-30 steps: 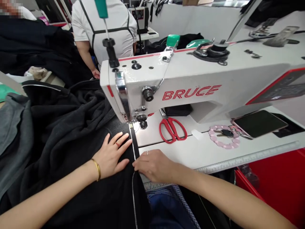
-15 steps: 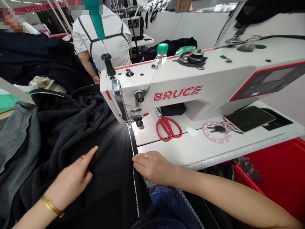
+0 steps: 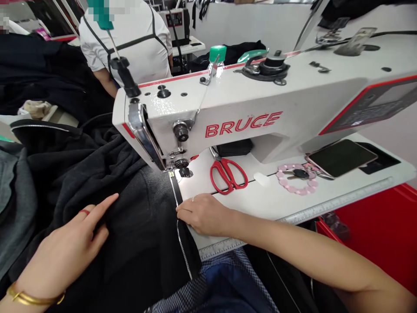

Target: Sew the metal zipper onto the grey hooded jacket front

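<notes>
A black garment (image 3: 137, 234) lies across the bed of a white sewing machine (image 3: 241, 100). Along its right edge runs a zipper (image 3: 183, 248) with silvery teeth, its upper end under the presser foot (image 3: 171, 174). My right hand (image 3: 203, 213) pinches the zipper edge a little below the foot, fingers closed on it. Flat on the cloth to the left rests my left hand (image 3: 73, 239), index finger stretched out and thumb apart, gripping nothing. Part of the garment behind the machine head is hidden.
Red-handled scissors (image 3: 228, 176), a pink bead ring with keys (image 3: 297, 179) and a phone (image 3: 342, 157) lie on the machine table. A ruler strip (image 3: 306, 215) lines its front edge. A bottle (image 3: 217, 54) stands behind the machine. Another person (image 3: 130, 39) is beyond it.
The camera view has shifted closer to the machine. My right hand, still pinching the zipper edge, is nearer the presser foot. My left hand stays spread on the cloth.
</notes>
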Motion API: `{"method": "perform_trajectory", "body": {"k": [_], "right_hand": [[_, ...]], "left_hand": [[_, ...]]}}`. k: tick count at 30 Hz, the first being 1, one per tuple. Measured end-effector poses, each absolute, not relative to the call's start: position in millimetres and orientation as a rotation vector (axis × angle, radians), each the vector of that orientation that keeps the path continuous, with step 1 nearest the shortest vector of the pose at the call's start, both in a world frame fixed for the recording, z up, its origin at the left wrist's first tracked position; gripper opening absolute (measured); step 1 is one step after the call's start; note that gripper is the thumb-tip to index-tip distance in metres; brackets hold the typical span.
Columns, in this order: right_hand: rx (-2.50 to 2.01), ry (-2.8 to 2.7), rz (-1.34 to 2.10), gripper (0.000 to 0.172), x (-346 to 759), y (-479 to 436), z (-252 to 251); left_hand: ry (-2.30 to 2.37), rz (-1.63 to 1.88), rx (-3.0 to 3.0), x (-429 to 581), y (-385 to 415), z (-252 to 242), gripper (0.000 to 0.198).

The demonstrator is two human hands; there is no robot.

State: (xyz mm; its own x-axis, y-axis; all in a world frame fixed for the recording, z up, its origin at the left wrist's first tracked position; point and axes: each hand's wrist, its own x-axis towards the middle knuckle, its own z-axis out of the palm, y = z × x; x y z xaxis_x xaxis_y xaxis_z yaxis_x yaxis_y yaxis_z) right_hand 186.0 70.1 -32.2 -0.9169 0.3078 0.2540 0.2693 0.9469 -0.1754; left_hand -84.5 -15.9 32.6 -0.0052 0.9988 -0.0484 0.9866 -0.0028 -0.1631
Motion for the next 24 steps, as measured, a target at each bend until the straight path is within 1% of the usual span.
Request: {"method": "perform_trajectory", "body": {"k": [4, 9, 11, 13, 16, 17, 18, 19, 20, 21, 22, 24], "right_hand": [[-0.456, -2.877, 0.239, 0.019, 180.2, 88.9, -32.4], [-0.474, -2.93, 0.246, 0.017, 174.2, 110.8, -29.6], [-0.489, -2.953, 0.213, 0.017, 172.5, 113.9, -27.7], [-0.517, -2.966, 0.163, 0.015, 172.9, 110.0, -25.6], [-0.543, -2.953, 0.085, 0.014, 178.7, 91.6, -23.4], [-0.532, -2.945, 0.07, 0.014, 181.6, 83.6, -23.2], [-0.511, -2.936, 0.066, 0.015, 184.7, 75.7, -23.2], [-0.489, -2.925, 0.074, 0.016, 187.6, 68.3, -23.5], [-0.47, -2.91, 0.091, 0.016, 190.2, 62.0, -24.0], [-0.46, -2.893, 0.12, 0.016, 192.1, 57.0, -24.7], [-0.464, -2.876, 0.157, 0.016, 193.4, 53.5, -25.5], [-0.519, -2.837, 0.255, 0.016, 194.1, 50.4, -26.6]], "left_hand": [[-2.201, 0.042, -2.267, -91.4, -3.7, 38.3, 0.047], [-2.544, -0.198, -2.297, -102.2, 16.5, 48.2, 0.046], [-2.59, -0.223, -2.306, -107.1, 23.0, 50.1, 0.045], [-2.475, -0.079, -2.35, -108.8, 22.0, 50.4, 0.044], [-2.091, 0.272, -2.257, -90.8, -1.1, 48.2, 0.042], [-1.971, 0.274, -2.195, -76.6, -13.8, 45.9, 0.042], [-1.891, 0.196, -2.141, -58.3, -27.4, 42.3, 0.042], [-1.829, -0.022, -2.163, -36.6, -40.6, 36.7, 0.044], [-1.791, -0.355, -2.165, -12.7, -51.9, 29.1, 0.044], [-1.731, -0.464, -2.2, 11.6, -60.2, 19.7, 0.047], [-1.698, -0.498, -2.248, 34.4, -64.7, 9.0, 0.047], [-1.726, -0.57, -2.24, 68.8, -61.8, -12.7, 0.038]]}}
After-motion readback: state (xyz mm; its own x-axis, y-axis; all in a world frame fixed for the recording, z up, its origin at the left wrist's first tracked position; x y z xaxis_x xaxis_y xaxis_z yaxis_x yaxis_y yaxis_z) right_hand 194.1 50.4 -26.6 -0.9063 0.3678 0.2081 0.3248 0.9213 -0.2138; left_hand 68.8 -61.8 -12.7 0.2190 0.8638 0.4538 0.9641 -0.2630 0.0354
